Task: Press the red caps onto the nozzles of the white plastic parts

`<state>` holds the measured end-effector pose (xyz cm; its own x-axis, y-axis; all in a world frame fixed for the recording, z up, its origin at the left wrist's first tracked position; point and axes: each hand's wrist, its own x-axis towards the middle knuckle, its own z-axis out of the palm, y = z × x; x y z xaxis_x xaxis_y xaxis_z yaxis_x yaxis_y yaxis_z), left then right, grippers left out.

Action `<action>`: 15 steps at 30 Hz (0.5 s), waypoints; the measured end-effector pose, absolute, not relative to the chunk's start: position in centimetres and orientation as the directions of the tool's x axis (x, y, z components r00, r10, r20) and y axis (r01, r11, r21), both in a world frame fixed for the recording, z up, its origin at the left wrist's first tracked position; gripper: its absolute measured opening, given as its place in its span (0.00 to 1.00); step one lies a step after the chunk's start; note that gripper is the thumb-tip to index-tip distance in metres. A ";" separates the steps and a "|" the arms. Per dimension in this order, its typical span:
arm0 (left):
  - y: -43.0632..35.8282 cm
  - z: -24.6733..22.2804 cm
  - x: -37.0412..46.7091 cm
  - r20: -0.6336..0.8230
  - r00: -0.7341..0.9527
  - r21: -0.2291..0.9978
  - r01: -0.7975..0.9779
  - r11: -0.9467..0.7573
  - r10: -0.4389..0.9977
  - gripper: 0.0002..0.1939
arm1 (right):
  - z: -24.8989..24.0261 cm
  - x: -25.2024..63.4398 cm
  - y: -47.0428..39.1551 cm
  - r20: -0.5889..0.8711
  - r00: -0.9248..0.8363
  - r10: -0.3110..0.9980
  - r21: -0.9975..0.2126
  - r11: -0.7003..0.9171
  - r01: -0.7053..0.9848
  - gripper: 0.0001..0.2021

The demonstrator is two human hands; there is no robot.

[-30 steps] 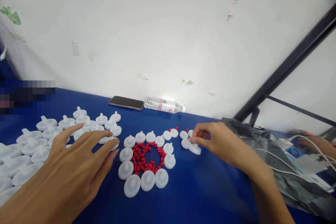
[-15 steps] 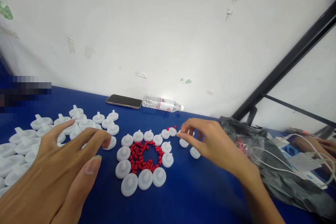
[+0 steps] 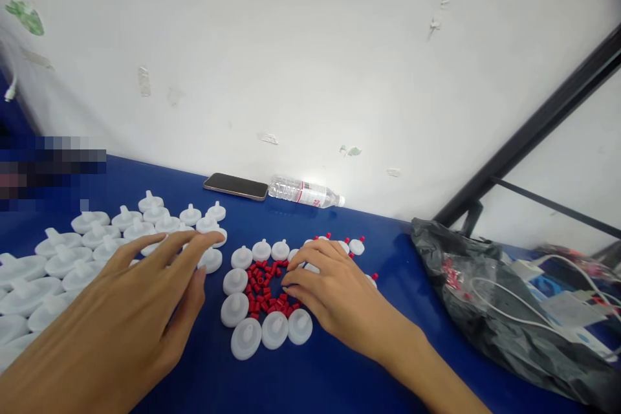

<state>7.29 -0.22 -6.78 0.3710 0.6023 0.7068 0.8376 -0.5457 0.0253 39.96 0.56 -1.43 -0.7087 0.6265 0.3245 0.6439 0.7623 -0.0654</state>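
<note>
My left hand (image 3: 145,297) hovers with spread fingers over several white plastic discs with upright stems (image 3: 138,228); its fingertips are near the discs at the group's right edge. Small red tubular caps (image 3: 259,281) lie inside a ring of white stemmed discs (image 3: 235,309). My right hand (image 3: 334,291) reaches over the right side of this ring, thumb and forefinger drawn together at the red caps. Whatever may be between its fingertips is hidden. Behind the right hand lie several white discs with red caps on their stems (image 3: 357,247), partly covered by it.
A phone (image 3: 236,186) and a clear plastic bottle (image 3: 305,193) lie along the white wall. At the right, a black plastic bag (image 3: 490,330) bears a clear bag of red pieces (image 3: 452,276) and a white cable (image 3: 504,310). A black metal bar (image 3: 524,126) slopes behind.
My right hand has moved left and nearer, from the outer discs to the red caps in the ring. My left hand's fingers have straightened. The view has shifted slightly.
</note>
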 end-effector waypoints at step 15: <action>0.5 -8.5 6.9 0.666 0.503 -0.156 0.817 -0.556 0.551 0.23 | -2.3 39.8 1.2 0.237 -0.749 0.619 -0.036 0.776 0.630 0.04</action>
<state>6.87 0.50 -8.54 0.5025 0.5514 0.6659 0.8166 -0.5556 -0.1562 39.83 1.16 -2.32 -0.7486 0.6192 0.2371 0.6302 0.7756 -0.0359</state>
